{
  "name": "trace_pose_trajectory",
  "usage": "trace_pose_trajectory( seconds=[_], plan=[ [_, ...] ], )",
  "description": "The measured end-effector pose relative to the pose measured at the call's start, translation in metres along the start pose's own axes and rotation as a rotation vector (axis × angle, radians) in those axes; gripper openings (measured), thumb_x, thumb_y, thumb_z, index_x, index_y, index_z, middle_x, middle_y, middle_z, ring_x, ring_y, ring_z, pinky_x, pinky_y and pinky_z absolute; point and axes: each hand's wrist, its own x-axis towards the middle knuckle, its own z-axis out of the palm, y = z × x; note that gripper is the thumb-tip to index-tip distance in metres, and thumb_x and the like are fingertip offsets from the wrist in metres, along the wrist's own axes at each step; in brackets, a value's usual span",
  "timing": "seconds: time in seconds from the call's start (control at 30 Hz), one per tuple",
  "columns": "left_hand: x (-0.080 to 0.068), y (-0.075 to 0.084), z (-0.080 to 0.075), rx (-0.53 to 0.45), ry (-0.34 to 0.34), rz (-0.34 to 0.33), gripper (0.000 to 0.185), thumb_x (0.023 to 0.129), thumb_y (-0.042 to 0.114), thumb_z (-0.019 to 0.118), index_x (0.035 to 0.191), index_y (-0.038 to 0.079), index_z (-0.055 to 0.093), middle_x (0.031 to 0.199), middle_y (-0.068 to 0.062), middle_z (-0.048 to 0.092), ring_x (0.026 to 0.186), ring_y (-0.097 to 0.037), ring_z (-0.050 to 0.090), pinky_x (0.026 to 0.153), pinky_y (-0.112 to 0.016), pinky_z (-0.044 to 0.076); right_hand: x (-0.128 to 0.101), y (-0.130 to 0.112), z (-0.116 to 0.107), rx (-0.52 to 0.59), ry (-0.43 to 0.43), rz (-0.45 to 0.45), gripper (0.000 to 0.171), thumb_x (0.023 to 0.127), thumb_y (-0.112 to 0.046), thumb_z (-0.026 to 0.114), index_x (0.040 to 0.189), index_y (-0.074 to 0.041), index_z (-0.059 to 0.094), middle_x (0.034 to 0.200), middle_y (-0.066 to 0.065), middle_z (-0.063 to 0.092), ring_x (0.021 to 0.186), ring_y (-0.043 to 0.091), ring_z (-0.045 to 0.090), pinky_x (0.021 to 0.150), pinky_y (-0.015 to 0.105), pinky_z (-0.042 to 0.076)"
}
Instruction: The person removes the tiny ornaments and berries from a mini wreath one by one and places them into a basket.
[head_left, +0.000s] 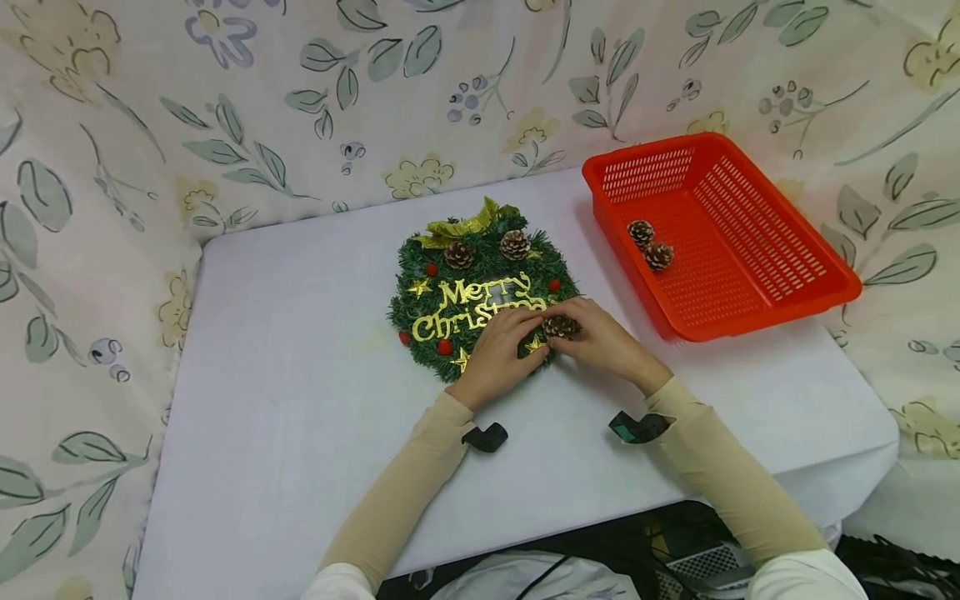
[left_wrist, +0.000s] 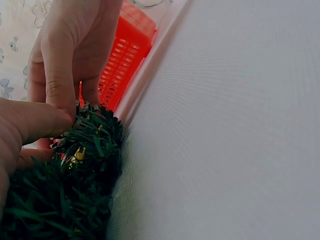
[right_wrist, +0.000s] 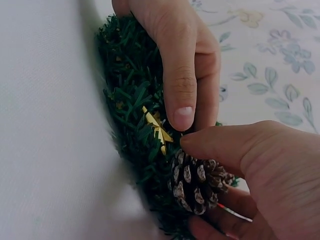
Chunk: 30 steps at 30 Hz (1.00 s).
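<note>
A green Christmas wreath (head_left: pixel 420 250) with gold "Merry Christmas" lettering (head_left: pixel 450 321) lies on the white table. My right hand (head_left: pixel 607 342) pinches a brown, pale-tipped pine cone (right_wrist: pixel 197 182) between thumb and fingers at the wreath's lower right. Beside it, my left hand (head_left: pixel 498 354) grips the wreath's greenery, its thumb reaching close to the pine cone. Both thumb tips nearly meet above the cone in the right wrist view. A gold star (right_wrist: pixel 159 131) sits in the greenery next to the left thumb. Palms hide part of the lettering.
A red plastic basket (head_left: pixel 757 312) stands to the right of the wreath, holding two pine cones (head_left: pixel 658 256). Two more pine cones (head_left: pixel 515 245) and a gold-green bow (head_left: pixel 468 225) top the wreath. Floral cloth (head_left: pixel 262 108) hangs behind the table (head_left: pixel 262 433).
</note>
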Motion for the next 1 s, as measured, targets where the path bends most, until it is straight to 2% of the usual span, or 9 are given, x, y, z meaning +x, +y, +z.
trace_pose_trajectory(
  seconds=[0.17,0.43,0.77,1.0],
  plan=[
    [0.0003,-0.0002,0.0006,0.002,-0.002,0.002,0.051,0.099,0.032,0.066,0.143,0.006,0.058,0.148,-0.006,0.056,0.143,-0.025,0.044,0.124,-0.042,0.028,-0.0012,0.0001,0.0007,0.005,0.005,0.009,0.043,0.091,-0.016,0.076,0.131,-0.007,0.066,0.128,0.015,0.064,0.12,0.032,0.056,0.099,0.052,0.048],
    [0.0002,0.0012,0.0006,0.025,0.014,0.0,0.051,0.099,0.033,0.065,0.143,0.007,0.058,0.147,-0.003,0.057,0.142,-0.023,0.045,0.124,-0.041,0.028,-0.0005,-0.0029,-0.0009,0.009,0.005,0.013,0.043,0.09,-0.018,0.076,0.132,-0.01,0.066,0.128,0.012,0.065,0.121,0.03,0.056,0.102,0.05,0.046],
    [-0.0004,0.0008,0.0014,0.031,0.017,0.001,0.051,0.099,0.032,0.066,0.142,0.007,0.058,0.147,-0.004,0.057,0.143,-0.023,0.045,0.124,-0.041,0.028,-0.0017,-0.0076,-0.0044,0.028,-0.013,0.048,0.045,0.092,-0.02,0.075,0.135,-0.013,0.064,0.133,0.011,0.063,0.124,0.031,0.054,0.104,0.053,0.044],
    [-0.0002,0.0,0.0027,0.026,0.027,0.013,0.05,0.098,0.031,0.067,0.141,0.006,0.059,0.146,-0.005,0.057,0.142,-0.023,0.045,0.123,-0.042,0.029,-0.0028,-0.0084,-0.0063,0.036,-0.011,0.069,0.045,0.093,-0.023,0.075,0.135,-0.014,0.064,0.133,0.01,0.062,0.123,0.03,0.053,0.102,0.053,0.044]
  ],
)
